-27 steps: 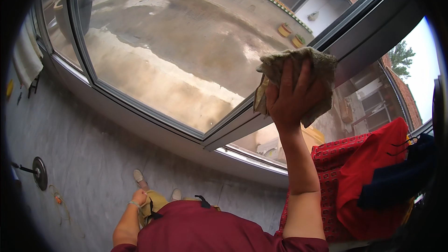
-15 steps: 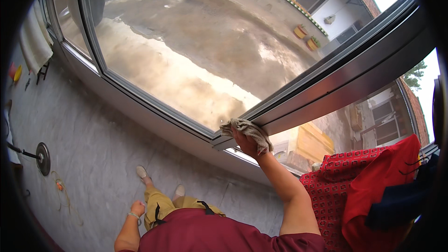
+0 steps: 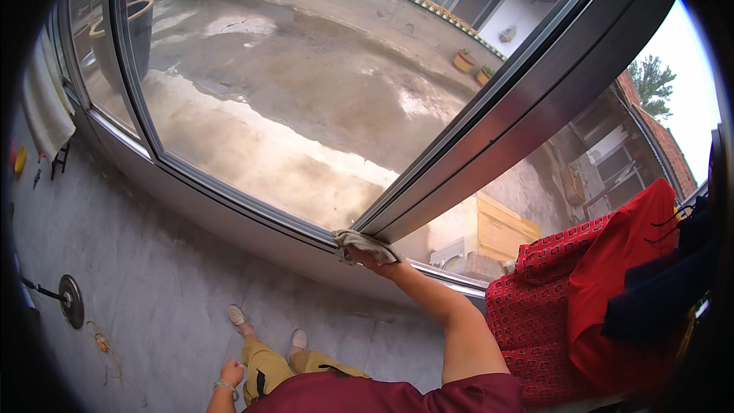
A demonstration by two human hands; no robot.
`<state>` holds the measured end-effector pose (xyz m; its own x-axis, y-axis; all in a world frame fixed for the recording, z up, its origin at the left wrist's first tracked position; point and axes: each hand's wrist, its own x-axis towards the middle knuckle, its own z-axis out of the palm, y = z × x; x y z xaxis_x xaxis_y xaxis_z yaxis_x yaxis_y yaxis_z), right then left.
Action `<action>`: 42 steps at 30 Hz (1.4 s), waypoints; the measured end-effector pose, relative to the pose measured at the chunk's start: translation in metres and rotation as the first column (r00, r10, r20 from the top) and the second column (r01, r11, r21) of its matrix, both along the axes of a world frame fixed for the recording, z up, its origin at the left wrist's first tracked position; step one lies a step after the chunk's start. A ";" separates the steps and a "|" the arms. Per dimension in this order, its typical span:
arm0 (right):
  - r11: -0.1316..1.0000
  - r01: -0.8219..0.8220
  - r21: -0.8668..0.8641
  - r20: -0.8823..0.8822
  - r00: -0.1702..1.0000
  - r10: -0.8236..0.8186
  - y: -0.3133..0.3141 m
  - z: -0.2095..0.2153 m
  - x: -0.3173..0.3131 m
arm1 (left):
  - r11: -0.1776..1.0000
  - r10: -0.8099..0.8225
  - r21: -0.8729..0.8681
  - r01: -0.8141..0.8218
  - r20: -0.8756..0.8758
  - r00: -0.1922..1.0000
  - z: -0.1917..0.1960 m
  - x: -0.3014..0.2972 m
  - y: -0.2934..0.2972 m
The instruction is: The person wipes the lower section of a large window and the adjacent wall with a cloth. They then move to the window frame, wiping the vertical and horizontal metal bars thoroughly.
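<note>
My right hand (image 3: 373, 261) presses a crumpled grey-beige rag (image 3: 365, 242) against the lower corner of the window frame (image 3: 252, 203), where the wide metal post (image 3: 505, 126) meets the bottom rail. The rag covers part of the fingers, which are closed on it. Down at my side, beside the tan trousers, my left hand (image 3: 232, 372) is curled closed, with nothing visible in it. A pale band circles that wrist.
Red patterned cloth (image 3: 535, 306) and dark garments (image 3: 657, 298) hang close on the right. On the grey floor at left stand a round dark weight on a bar (image 3: 70, 302) and a tangled cord (image 3: 103, 344). A pale curtain (image 3: 47, 99) hangs far left.
My right hand has moved down the post with the rag to the bottom corner of the frame. My view has shifted; my left hand stays low at my side.
</note>
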<state>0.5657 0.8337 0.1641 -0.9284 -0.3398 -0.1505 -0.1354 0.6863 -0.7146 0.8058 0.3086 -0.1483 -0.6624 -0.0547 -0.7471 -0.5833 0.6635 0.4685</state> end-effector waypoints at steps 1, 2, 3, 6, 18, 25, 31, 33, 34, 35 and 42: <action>1.000 0.000 -0.006 -0.176 0.984 -0.001 0.008 -0.002 0.005 | 0.997 -0.072 -0.042 0.071 -0.021 0.997 -0.001 -0.001 -0.006; 0.998 -0.052 0.021 -0.245 0.968 0.055 0.007 0.021 0.005 | 0.987 -0.132 -0.096 0.128 -0.034 0.991 0.005 -0.003 -0.013; 0.993 -0.102 0.054 -0.310 0.944 0.114 0.009 0.048 0.004 | 0.990 -0.095 -0.100 0.098 0.038 0.995 0.009 -0.009 -0.017; 0.962 -0.154 0.225 -0.376 0.897 0.232 0.039 0.109 0.014 | 0.990 -0.067 -0.109 0.084 0.153 0.986 0.024 -0.032 -0.018; 0.490 0.790 0.368 -0.876 0.117 0.468 0.042 0.355 0.025 | 0.965 0.087 0.255 -0.061 -0.089 0.992 0.062 -0.142 0.020; 0.591 0.720 0.364 -0.861 0.018 0.508 0.049 0.344 0.013 | 0.980 -0.197 -0.040 0.194 -0.069 0.978 -0.005 -0.119 -0.035; 0.644 0.551 0.530 -0.824 0.157 0.544 0.040 0.198 0.028 | 0.748 -0.650 -0.206 0.632 -0.031 0.759 -0.002 -0.096 -0.048; 0.578 0.613 0.538 -0.805 0.170 0.569 0.041 0.180 0.032 | 0.669 -0.733 -0.237 0.704 -0.054 0.678 -0.001 -0.095 -0.047; 0.530 0.635 0.561 -0.774 0.175 0.609 0.043 0.178 0.031 | 0.635 -0.763 -0.258 0.728 -0.064 0.643 0.001 -0.096 -0.048; 0.480 0.662 0.576 -0.742 0.178 0.646 0.046 0.180 0.030 | 0.602 -0.790 -0.285 0.746 -0.075 0.609 0.001 -0.098 -0.052; 0.520 0.837 0.173 -0.889 -0.095 0.448 0.030 0.382 0.018 | 0.453 -0.886 -0.439 0.776 -0.118 0.449 -0.005 -0.109 -0.067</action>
